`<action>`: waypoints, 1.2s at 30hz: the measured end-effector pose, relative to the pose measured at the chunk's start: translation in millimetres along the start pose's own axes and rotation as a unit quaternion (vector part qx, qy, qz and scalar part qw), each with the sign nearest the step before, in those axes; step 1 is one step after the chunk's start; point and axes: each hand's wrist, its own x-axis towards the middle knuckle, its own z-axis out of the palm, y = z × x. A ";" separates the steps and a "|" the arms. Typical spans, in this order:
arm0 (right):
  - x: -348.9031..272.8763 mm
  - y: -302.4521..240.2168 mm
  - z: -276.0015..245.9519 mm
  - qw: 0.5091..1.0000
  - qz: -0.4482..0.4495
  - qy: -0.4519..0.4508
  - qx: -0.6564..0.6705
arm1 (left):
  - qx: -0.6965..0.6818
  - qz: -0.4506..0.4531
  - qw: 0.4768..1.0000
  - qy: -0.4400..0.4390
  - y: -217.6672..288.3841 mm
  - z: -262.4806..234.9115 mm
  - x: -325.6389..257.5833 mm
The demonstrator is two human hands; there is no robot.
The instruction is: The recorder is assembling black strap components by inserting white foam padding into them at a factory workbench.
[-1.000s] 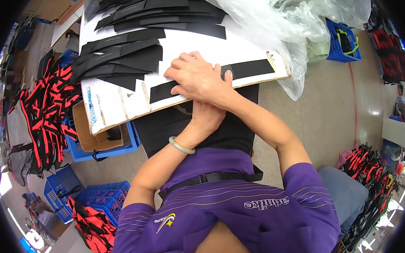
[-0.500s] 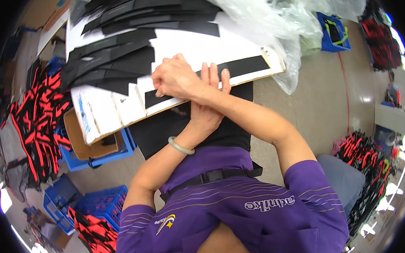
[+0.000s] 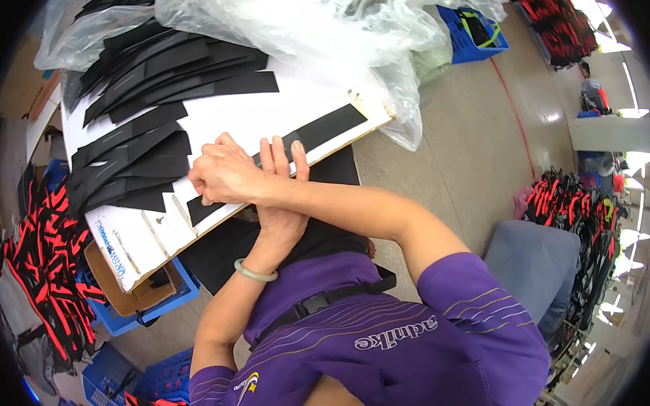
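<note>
A long black fabric strip (image 3: 333,126) lies flat along the near edge of a white board-topped table (image 3: 301,91). My left hand (image 3: 283,221), a pale bangle on its wrist, comes up beneath my right forearm. Its fingers are stretched out and rest on the middle of the strip. My right arm crosses over the left, and my right hand (image 3: 227,170) is closed, knuckles up, above the strip's left part. What its fingertips grip, if anything, is hidden. Farther up the table are fanned piles of black strips (image 3: 192,67), with another pile (image 3: 132,160) left of my hands.
Crumpled clear plastic sheeting (image 3: 276,17) covers the table's far side. Below the left corner stands a cardboard box (image 3: 117,306) in a blue crate. Black-and-red pieces (image 3: 46,262) are heaped at left. A grey-blue covered bundle (image 3: 531,272) and another blue crate (image 3: 462,37) are at right.
The whole view has turned and shifted, so the table sits farther left and lower. Both hands keep nearly the same place on the strip, arms still crossed.
</note>
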 end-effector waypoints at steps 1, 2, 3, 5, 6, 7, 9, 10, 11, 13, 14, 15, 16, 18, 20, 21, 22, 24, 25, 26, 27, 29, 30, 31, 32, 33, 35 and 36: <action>1.0 -1.0 0.5 0.999 -0.029 -0.016 -0.007 | -0.013 -0.007 1.000 -0.004 -1.1 -0.8 -3.1; 0.7 1.3 -0.3 0.998 -0.061 -0.031 -0.016 | -0.023 -0.015 1.000 -0.005 -0.3 1.5 -5.0; -3.6 5.8 -3.2 0.998 -0.061 -0.027 0.003 | -0.035 -0.014 0.999 0.001 1.8 10.6 -8.6; -12.9 16.4 -17.4 0.999 -0.049 -0.023 0.003 | -0.046 -0.004 0.999 0.025 11.0 18.2 -1.3; -14.2 17.6 -20.5 0.999 -0.031 -0.023 -0.015 | -0.048 0.006 0.998 0.038 13.8 17.4 1.8; -11.2 12.5 -16.3 0.999 -0.040 -0.029 -0.011 | -0.040 -0.003 0.998 0.038 10.0 15.1 -1.7; -6.4 7.7 -8.8 0.995 -0.093 -0.030 -0.028 | -0.011 -0.011 0.998 0.065 4.4 15.7 -6.5; -5.7 7.0 -5.5 0.995 -0.092 -0.037 -0.023 | -0.012 -0.017 0.998 0.059 4.0 12.3 -7.1; -3.4 8.8 -3.0 0.994 -0.101 -0.026 -0.031 | -0.014 -0.014 0.998 0.067 3.2 11.0 -6.5; 0.1 12.3 0.5 0.993 -0.114 -0.005 -0.038 | 0.002 -0.009 0.998 0.058 2.8 6.3 -4.3; -0.3 12.2 -3.7 0.996 -0.087 -0.002 -0.035 | -0.016 -0.005 0.998 0.055 2.8 5.9 -2.1; -1.2 11.2 -5.8 0.996 -0.082 -0.002 -0.027 | -0.006 -0.004 0.999 0.051 3.3 6.2 -1.3; -0.6 11.0 -8.6 0.997 -0.077 0.001 -0.020 | 0.004 0.000 0.999 0.048 3.7 6.6 0.7; 2.1 9.4 -7.7 0.998 -0.068 0.000 -0.005 | 0.002 -0.008 0.999 0.040 3.3 5.1 0.5; 3.8 6.8 -7.4 0.999 -0.032 -0.009 0.013 | -0.001 -0.012 0.999 0.037 3.6 5.1 0.2; 2.8 6.9 -6.6 0.999 -0.039 0.002 0.008 | 0.001 -0.011 0.999 0.031 3.9 4.7 0.1; 1.9 6.6 -5.9 0.999 -0.038 0.000 0.009 | 0.003 -0.009 1.000 0.025 4.5 4.6 -1.2; 2.2 5.8 -6.3 0.999 -0.033 -0.003 0.013 | 0.008 -0.010 1.000 0.027 5.0 5.0 -2.1; 1.7 6.3 -5.4 0.999 -0.032 -0.003 0.013 | 0.014 -0.010 0.999 0.030 5.4 5.0 -2.5; 1.4 7.3 -4.1 0.999 -0.032 -0.003 0.016 | 0.014 -0.009 0.999 0.030 5.7 4.9 -2.7; 1.0 8.0 -3.1 0.999 -0.032 -0.003 0.020 | 0.011 -0.007 1.000 0.028 5.8 4.5 -2.8; 0.1 9.2 -2.5 0.998 -0.052 0.016 0.015 | 0.008 -0.002 1.000 0.029 6.1 4.1 -2.3; -0.1 9.3 -2.5 0.997 -0.071 0.033 0.011 | 0.005 -0.003 1.000 0.030 6.2 3.9 -2.2; 0.1 9.2 -2.4 0.997 -0.073 0.035 0.010 | 0.003 -0.003 0.999 0.032 6.2 4.0 -2.0; 0.6 8.6 -2.3 0.996 -0.076 0.038 0.013 | 0.005 -0.002 0.999 0.034 6.0 3.8 -1.9; 1.1 7.5 -2.6 0.996 -0.080 0.041 0.016 | 0.005 -0.003 0.999 0.036 5.5 3.5 -1.8; 1.3 7.3 -3.4 0.996 -0.078 0.049 0.017 | 0.008 0.001 0.999 0.043 4.9 4.7 -0.7; 1.2 5.9 -3.8 0.996 -0.074 0.053 0.021 | 0.012 -0.003 0.999 0.044 6.1 4.1 -1.7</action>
